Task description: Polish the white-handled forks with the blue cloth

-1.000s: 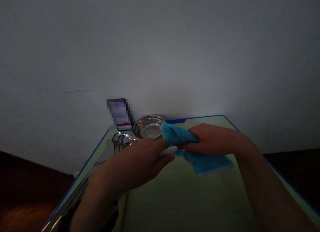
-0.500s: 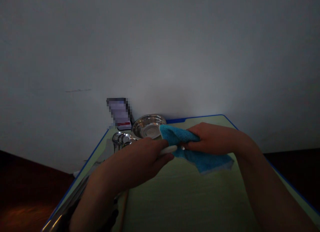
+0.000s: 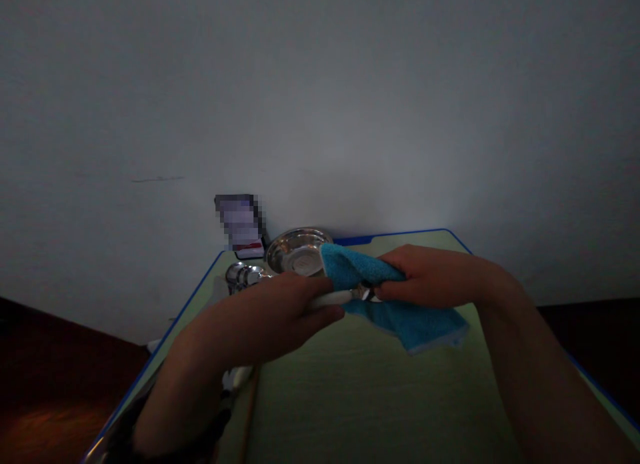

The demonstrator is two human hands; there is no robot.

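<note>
Your left hand point(image 3: 280, 312) gripped a white-handled utensil point(image 3: 336, 298) above the bench point(image 3: 360, 404); your right hand point(image 3: 435, 276) clasped a blue cloth point(image 3: 433, 325) at its metal end. Seemingly mid-wipe, you next needed a steady hold.

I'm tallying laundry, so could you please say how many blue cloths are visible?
1: the blue cloth, in the right hand, near the white handle in the left hand.

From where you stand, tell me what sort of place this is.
Seemingly an indoor workspace, though which kind of room I cannot tell: a blue-edged green tabletop stands up against a grey wall, with a shiny metal bowl near its far edge.
</note>
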